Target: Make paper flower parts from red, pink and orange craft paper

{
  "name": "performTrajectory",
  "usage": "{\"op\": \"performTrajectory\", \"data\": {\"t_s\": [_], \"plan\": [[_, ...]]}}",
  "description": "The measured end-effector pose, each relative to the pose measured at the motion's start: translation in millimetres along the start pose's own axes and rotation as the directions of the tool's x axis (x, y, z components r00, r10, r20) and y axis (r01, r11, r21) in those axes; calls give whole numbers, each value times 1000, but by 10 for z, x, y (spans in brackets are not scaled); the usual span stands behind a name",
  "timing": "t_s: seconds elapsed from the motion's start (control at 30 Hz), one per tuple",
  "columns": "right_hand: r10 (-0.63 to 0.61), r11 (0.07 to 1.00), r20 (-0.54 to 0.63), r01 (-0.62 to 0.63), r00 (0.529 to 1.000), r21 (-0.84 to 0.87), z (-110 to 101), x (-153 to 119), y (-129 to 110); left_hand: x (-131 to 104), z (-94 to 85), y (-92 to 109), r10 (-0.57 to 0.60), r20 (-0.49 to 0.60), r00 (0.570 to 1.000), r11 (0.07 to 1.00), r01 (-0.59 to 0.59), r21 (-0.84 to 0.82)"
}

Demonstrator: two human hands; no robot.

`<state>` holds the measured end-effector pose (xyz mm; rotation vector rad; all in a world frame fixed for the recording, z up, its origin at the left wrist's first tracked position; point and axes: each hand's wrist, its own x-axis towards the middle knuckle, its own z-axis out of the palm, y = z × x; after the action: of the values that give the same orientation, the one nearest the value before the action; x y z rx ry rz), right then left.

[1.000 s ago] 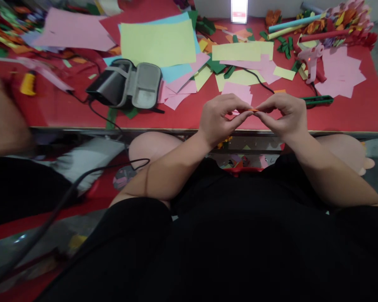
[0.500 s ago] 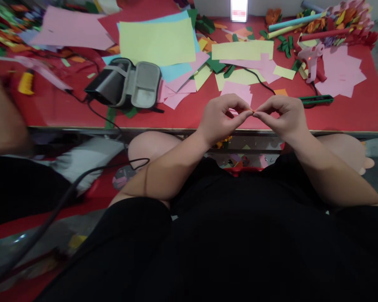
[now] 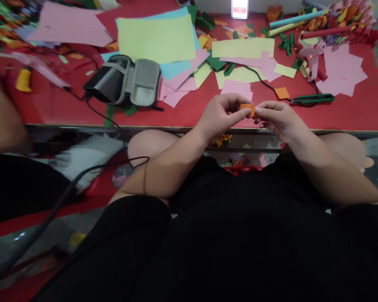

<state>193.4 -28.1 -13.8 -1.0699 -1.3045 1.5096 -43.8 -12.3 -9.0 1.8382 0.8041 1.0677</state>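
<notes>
A small piece of orange paper [image 3: 246, 107] is held up above the table's front edge. My left hand [image 3: 222, 115] pinches it between thumb and fingers. From the other side, the thumb and fingertips of my right hand [image 3: 279, 117] close on its right edge, the other fingers loosely curled beneath. Just beyond my hands lie pink paper squares [image 3: 236, 89] and a second orange paper square [image 3: 282, 93]. A green utility knife [image 3: 315, 99] rests to the right, in front of a pink glue gun [image 3: 313, 61] with a small red light.
On the red table [image 3: 189, 117], an open grey case [image 3: 146, 84] with a black cable stands left of my hands. Yellow sheets [image 3: 157, 40] and paper scraps lie behind. Paper flowers [image 3: 349, 19] fill the back right. Another person's arm [image 3: 3, 117] is at far left.
The orange paper now shows its flat face between my fingers, where before only a sliver was visible. My right hand has turned and its fingers have loosened slightly.
</notes>
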Motion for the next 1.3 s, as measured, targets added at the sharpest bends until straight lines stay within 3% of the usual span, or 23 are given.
{"op": "performTrajectory", "data": {"t_s": [0.2,0.4,0.63,0.97,1.13,1.3], "plan": [[-56,994,10,57,998,-92,-20,13,5,-34,7,27,69,-115,991,985,-49,165],[-182,973,-82,168,980,-156,-10,24,-28,-45,-16,110,174,-177,969,930,-103,353],[-495,818,-144,403,857,-410,16,2,-54,-66,-33,101,263,-162,951,877,-166,451],[-666,624,-104,475,738,-621,92,-113,-162,-86,5,47,367,-87,926,788,-260,559],[-753,546,-83,550,653,-632,166,-167,-182,-104,34,28,386,-124,914,801,-265,537],[-781,512,-81,560,620,-651,170,-159,-160,-118,43,0,415,-162,895,814,-286,505]]}}
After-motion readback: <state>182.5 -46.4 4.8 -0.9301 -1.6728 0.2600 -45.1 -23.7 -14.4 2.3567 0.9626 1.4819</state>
